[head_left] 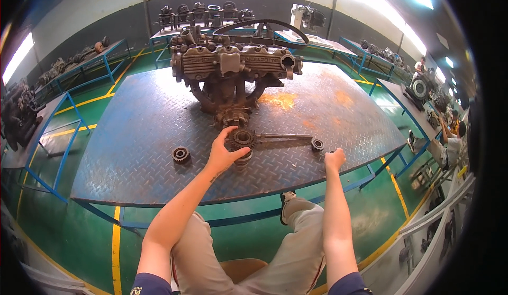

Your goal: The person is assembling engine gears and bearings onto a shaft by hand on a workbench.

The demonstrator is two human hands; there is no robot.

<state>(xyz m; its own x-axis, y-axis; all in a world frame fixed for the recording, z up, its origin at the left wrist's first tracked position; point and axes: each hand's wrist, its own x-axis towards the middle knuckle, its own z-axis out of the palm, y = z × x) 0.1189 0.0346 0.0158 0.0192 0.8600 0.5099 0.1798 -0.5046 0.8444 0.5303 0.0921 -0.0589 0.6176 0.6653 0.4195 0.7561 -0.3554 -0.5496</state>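
My left hand (223, 151) curves its thumb and fingers round the near-left side of a toothed metal gear (244, 136) on the steel tabletop. Under the gear, a ringed metal part (243, 159) shows by my thumb. A long thin metal shaft (286, 136) stretches rightward from the gear. By its right end rests a small gear (317, 144). Just right of that, my right hand (334, 159) is closed in a fist near the table's front edge; whatever it may hold is hidden. Another small gear (181, 155) lies left of my left hand.
A big engine part with a ribbed cover (227, 62) stands on the diamond-plate table (132, 131) beyond my hands, a black belt (264, 22) behind it. Blue-framed benches with machine parts (87, 57) line the room. People (451, 136) sit at the right.
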